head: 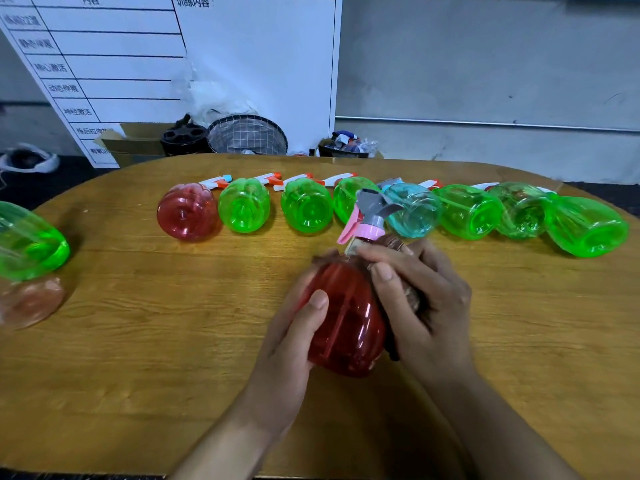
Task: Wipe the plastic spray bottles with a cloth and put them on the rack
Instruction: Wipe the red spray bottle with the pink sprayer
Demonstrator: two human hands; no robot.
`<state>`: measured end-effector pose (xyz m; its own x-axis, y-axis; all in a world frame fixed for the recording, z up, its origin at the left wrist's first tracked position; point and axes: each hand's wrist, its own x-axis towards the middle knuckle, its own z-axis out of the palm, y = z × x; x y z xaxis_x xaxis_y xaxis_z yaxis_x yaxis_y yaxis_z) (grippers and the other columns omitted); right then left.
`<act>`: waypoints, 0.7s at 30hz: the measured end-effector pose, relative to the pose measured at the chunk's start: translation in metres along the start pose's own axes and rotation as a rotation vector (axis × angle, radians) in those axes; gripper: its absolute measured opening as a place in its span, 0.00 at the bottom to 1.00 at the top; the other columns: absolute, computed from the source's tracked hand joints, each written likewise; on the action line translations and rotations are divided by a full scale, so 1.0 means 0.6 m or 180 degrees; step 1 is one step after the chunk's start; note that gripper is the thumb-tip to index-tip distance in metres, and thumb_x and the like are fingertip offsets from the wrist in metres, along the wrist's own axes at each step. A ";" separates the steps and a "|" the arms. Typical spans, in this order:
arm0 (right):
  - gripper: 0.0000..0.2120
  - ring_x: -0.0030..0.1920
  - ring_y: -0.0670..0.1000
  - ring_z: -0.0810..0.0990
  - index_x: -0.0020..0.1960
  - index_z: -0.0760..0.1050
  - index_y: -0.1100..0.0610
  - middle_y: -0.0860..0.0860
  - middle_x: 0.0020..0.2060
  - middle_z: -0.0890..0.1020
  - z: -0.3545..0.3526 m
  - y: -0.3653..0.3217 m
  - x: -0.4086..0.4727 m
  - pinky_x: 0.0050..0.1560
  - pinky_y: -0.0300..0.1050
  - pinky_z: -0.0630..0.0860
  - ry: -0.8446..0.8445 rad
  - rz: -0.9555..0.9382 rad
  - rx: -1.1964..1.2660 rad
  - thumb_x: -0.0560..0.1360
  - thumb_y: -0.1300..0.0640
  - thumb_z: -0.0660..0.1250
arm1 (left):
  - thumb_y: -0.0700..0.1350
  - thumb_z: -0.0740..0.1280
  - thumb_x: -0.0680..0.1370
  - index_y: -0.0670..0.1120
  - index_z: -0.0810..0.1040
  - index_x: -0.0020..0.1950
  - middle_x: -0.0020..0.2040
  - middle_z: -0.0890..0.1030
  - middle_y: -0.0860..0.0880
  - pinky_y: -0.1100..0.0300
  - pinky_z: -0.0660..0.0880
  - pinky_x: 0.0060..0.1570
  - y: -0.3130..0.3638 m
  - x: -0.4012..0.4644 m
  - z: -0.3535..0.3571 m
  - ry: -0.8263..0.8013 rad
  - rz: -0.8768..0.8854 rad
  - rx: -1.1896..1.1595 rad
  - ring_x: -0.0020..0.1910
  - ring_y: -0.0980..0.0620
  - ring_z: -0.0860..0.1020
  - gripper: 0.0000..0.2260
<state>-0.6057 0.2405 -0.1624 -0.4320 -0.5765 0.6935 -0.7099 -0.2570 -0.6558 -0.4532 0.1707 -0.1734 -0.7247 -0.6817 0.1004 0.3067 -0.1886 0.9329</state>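
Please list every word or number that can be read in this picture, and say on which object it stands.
"训练内容" : header on the white board behind the table.
"内容" : column header at the board's upper left.
"神经激活" : a row label on the board's left column.
Other row labels on the board: too blurred to read.
Spray bottles, including the red spray bottle in hand: no text visible.

wooden table (138, 341) | grey wall (485, 64) | white chart board (242, 64) | dark floor (20, 188)

Even indoor light, soft focus, wide-angle bending, blurred edges
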 end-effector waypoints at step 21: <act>0.13 0.42 0.44 0.74 0.65 0.81 0.50 0.51 0.44 0.72 0.033 -0.017 -0.038 0.44 0.33 0.72 -0.0253 -0.0606 -0.0332 0.83 0.52 0.67 | 0.60 0.63 0.84 0.57 0.75 0.77 0.75 0.78 0.48 0.36 0.67 0.76 0.012 0.009 -0.031 0.0443 0.0246 0.0512 0.75 0.46 0.75 0.22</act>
<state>-0.5778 0.2411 -0.1775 -0.2425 -0.5856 0.7734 -0.8299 -0.2877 -0.4780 -0.4435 0.1528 -0.1725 -0.6073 -0.7829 0.1353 0.2477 -0.0247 0.9685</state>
